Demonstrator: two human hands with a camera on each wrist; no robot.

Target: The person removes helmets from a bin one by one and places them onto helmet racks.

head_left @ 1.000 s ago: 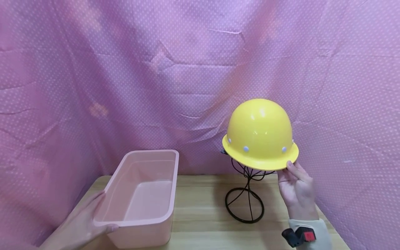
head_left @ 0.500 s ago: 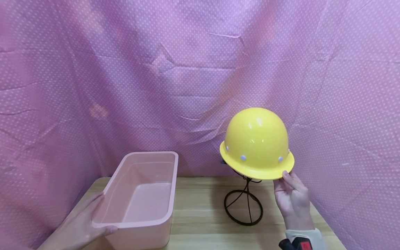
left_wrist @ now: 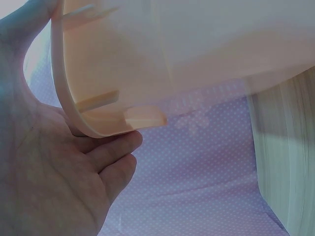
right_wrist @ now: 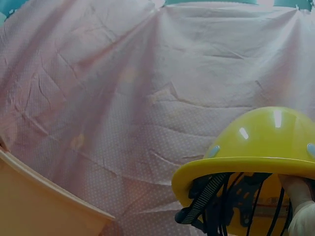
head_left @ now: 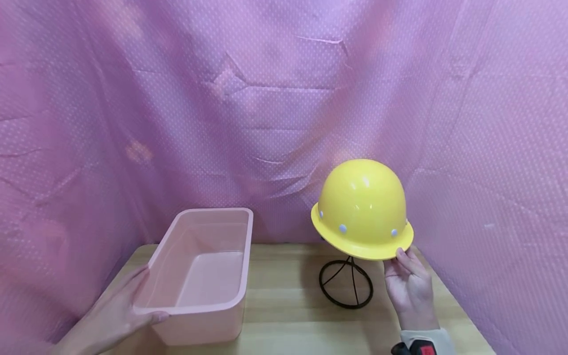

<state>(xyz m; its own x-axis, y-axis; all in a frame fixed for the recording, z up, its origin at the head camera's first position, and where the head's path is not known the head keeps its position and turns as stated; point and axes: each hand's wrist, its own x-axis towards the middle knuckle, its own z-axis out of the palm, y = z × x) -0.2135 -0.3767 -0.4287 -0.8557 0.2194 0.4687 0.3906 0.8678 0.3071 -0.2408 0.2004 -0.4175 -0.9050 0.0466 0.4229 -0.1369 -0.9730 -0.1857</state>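
A yellow hard hat [head_left: 361, 207] sits over the top of a black wire stand [head_left: 346, 288] on the right of the wooden table [head_left: 284, 296]. My right hand [head_left: 401, 259] pinches its brim at the near right edge, thumb on top. From the right wrist, the hard hat [right_wrist: 261, 147] shows its black inner straps, with my fingertips [right_wrist: 295, 189] under the brim. My left hand [head_left: 142, 308] holds the near left corner of an empty pink plastic bin [head_left: 204, 301], thumb over the rim. The left wrist view shows my palm [left_wrist: 49, 182] beneath the bin's rim [left_wrist: 74, 113].
A pink dotted cloth [head_left: 266, 98] hangs behind and at both sides of the table. Bare wood lies between the bin and the stand. The table's edge [left_wrist: 290, 157] is visible beside the bin in the left wrist view.
The hard hat has come down over the wire stand with my right hand still on its brim. My left hand has stayed on the bin's corner.
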